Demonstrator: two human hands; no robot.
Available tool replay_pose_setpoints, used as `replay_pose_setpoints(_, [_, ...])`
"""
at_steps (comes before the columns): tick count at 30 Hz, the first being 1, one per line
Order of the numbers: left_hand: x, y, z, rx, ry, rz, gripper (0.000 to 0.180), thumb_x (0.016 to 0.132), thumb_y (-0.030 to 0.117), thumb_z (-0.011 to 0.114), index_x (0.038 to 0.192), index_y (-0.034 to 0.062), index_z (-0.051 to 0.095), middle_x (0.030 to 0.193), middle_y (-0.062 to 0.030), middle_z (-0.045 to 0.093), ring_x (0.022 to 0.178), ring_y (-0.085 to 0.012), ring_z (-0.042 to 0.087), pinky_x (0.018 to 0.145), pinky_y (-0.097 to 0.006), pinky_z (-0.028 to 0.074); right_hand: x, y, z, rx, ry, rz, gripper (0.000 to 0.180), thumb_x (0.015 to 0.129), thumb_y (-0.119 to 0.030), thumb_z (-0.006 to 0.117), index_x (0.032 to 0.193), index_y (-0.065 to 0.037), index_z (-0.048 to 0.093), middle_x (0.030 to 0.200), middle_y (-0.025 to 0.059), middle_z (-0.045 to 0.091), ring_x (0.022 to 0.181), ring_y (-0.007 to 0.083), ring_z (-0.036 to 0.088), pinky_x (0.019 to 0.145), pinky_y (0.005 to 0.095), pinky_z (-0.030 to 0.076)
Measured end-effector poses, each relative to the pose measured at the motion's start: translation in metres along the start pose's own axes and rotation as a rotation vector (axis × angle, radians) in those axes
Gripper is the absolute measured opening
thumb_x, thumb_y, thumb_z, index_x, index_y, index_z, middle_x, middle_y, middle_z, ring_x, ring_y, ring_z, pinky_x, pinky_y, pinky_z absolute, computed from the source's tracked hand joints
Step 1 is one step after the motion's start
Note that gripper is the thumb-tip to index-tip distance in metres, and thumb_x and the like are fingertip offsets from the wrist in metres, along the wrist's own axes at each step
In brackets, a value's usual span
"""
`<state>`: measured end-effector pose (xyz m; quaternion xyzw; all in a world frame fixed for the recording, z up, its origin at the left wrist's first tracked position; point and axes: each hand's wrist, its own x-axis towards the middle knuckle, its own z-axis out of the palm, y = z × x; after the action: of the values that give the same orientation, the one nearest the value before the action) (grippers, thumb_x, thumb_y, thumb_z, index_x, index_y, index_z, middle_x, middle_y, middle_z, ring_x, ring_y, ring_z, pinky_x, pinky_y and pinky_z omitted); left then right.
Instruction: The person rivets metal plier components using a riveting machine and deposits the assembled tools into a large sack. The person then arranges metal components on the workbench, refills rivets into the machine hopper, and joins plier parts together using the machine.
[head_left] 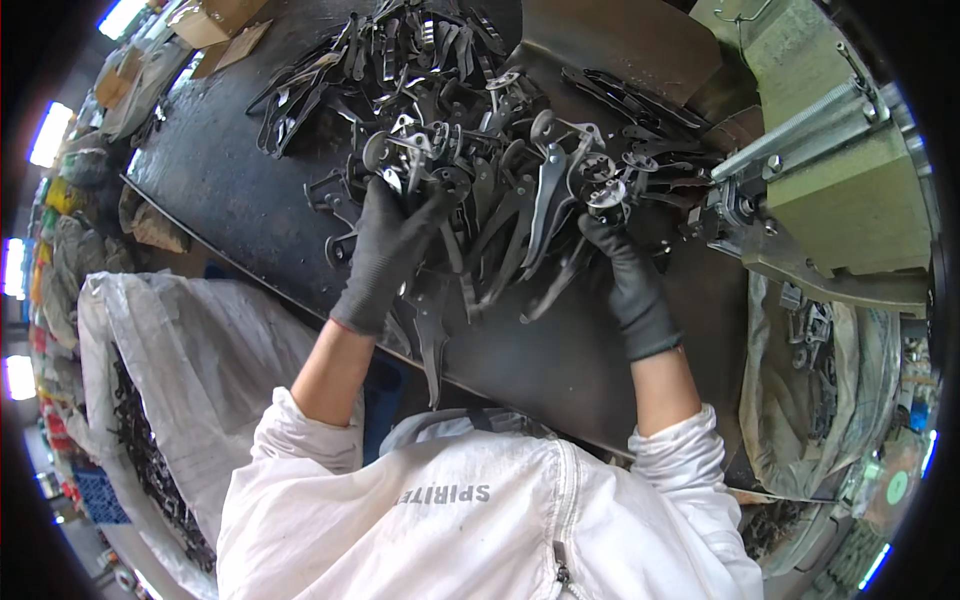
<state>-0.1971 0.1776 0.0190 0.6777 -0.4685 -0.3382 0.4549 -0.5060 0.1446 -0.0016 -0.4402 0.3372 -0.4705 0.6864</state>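
A large heap of dark metal locking clamps (490,190) with round, shiny pads lies on the dark metal table (560,350). My left hand (390,245), in a dark grey glove, reaches into the heap's near left side. Its fingers and thumb are closed about a clamp's bright jaw end (392,178), partly hidden by the glove. My right hand (632,285), gloved alike, is at the heap's right side, its fingers closed at a clamp with a round pad (607,200). A blurred handle (555,290) hangs beside it. One clamp handle (430,340) projects over the table's near edge.
A green machine (850,190) with a metal rod stands close on the right. Bags of metal parts, one white (200,330) and one greyish (850,370), flank the table. More dark handles (640,95) lie at the back, near a curved brown sheet (620,45). Cardboard boxes (215,20) sit far left.
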Motion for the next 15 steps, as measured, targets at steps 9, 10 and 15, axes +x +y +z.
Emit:
replay_pose_setpoints(9, [0.025, 0.012, -0.001, -0.393, -0.173, -0.125, 0.044, 0.095, 0.011, 0.076, 0.136, 0.0054, 0.06, 0.119, -0.002, 0.069, 0.107, -0.0127, 0.066, 0.095, -0.03, 0.053, 0.057, 0.017, 0.051, -0.262, 0.023, -0.08, 0.026, 0.1, -0.011, 0.066, 0.124, -0.002, 0.071, 0.116, 0.0041, 0.075, 0.102, 0.0159, 0.071, 0.085, 0.0266, 0.058])
replay_pose_setpoints(10, [0.028, 0.01, 0.0, -0.395, -0.165, -0.124, 0.044, 0.095, 0.011, 0.076, 0.136, 0.0054, 0.06, 0.119, -0.002, 0.069, 0.107, -0.0127, 0.066, 0.095, -0.03, 0.053, 0.061, 0.021, 0.055, -0.263, 0.014, -0.08, 0.026, 0.1, -0.011, 0.066, 0.124, -0.002, 0.071, 0.116, 0.0041, 0.075, 0.102, 0.0159, 0.071, 0.085, 0.0266, 0.058])
replay_pose_setpoints(15, [0.04, 0.031, 0.001, -0.788, -0.247, -0.16, 0.055, 0.095, 0.008, 0.077, 0.144, 0.0078, 0.051, 0.123, -0.0063, 0.068, 0.109, -0.0154, 0.068, 0.092, -0.032, 0.057, 0.079, 0.033, 0.05, 0.03, 0.102, -0.1, 0.032, 0.095, -0.02, 0.078, 0.124, -0.01, 0.069, 0.107, -0.0007, 0.072, 0.096, 0.0155, 0.07, 0.085, 0.0306, 0.057])
